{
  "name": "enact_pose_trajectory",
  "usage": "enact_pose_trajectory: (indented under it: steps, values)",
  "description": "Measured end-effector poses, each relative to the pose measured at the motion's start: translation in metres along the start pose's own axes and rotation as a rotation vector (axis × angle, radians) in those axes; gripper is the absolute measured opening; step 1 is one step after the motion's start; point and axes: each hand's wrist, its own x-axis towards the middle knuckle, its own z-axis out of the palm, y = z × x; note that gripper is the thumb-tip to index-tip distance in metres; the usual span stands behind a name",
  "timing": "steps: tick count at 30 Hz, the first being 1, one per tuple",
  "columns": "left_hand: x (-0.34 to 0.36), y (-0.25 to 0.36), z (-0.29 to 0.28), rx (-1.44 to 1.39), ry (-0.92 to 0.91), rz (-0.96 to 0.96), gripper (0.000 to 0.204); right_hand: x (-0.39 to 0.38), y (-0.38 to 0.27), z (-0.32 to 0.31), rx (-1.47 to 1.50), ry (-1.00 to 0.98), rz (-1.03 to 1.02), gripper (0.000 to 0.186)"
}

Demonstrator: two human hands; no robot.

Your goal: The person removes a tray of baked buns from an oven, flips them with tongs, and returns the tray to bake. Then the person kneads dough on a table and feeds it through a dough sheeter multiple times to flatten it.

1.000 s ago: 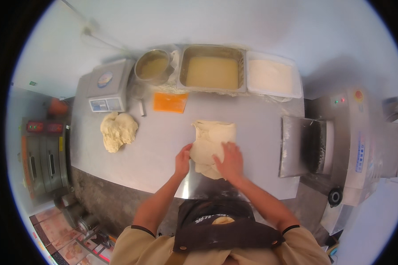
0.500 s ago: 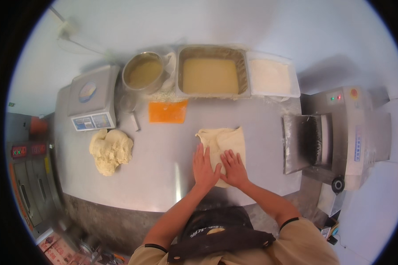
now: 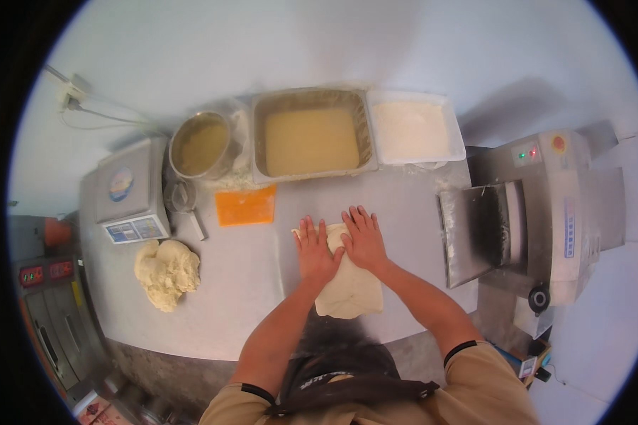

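Observation:
A folded slab of pale dough (image 3: 349, 292) lies on the metal table in front of me, its near end close to the front edge. My left hand (image 3: 317, 253) rests flat on the left side of its far part, fingers spread. Beside it my right hand (image 3: 364, 242) lies flat across the far right part, fingers stretched away from me. The two thumbs nearly meet over the dough. Both palms cover much of the slab's far half. A larger lumpy mass of dough (image 3: 166, 274) sits apart on the left of the table.
Along the back stand a scale (image 3: 125, 191), a steel bowl (image 3: 200, 145), a deep pan of yellowish contents (image 3: 368, 159) and a white tray of flour (image 3: 459, 150). An orange scraper (image 3: 245, 206) and a metal-handled tool (image 3: 198, 225) lie before them. A roller machine (image 3: 546, 212) stands at right.
My hands have slid from the near and middle part of the dough to its far end, pressing flat. The view has shifted slightly.

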Motion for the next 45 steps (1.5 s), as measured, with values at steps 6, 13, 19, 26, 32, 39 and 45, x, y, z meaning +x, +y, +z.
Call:
enact_pose_trajectory:
  steps: [6,13,19,26,32,39,45]
  values:
    - [-0.001,-0.018,0.011,-0.058,0.079,-0.007,0.104,0.039,-0.007,-0.025,0.056,-0.286,0.054,0.075]
    - [-0.065,-0.015,-0.009,-0.602,0.309,-0.148,0.116,0.055,-0.010,-0.045,0.124,-0.714,0.067,0.057]
    - [-0.153,-0.010,0.030,-1.199,0.214,-0.423,0.108,-0.033,-0.066,-0.146,0.249,-0.551,0.101,0.048]
    - [-0.117,0.081,0.008,-1.555,-0.177,0.081,0.083,-0.160,-0.078,-0.364,0.764,-0.121,0.266,0.049]
    - [-0.058,0.260,-0.047,-1.598,-0.149,0.044,0.089,-0.235,0.051,-0.425,0.814,0.034,0.377,0.056]
    - [-0.046,0.468,-0.011,-1.329,-0.070,-0.003,0.051,-0.337,0.220,-0.476,0.943,0.274,0.467,0.051]
    - [-0.006,0.620,0.002,-1.216,-0.184,0.175,0.018,-0.383,0.311,-0.701,0.768,0.502,0.491,0.042]
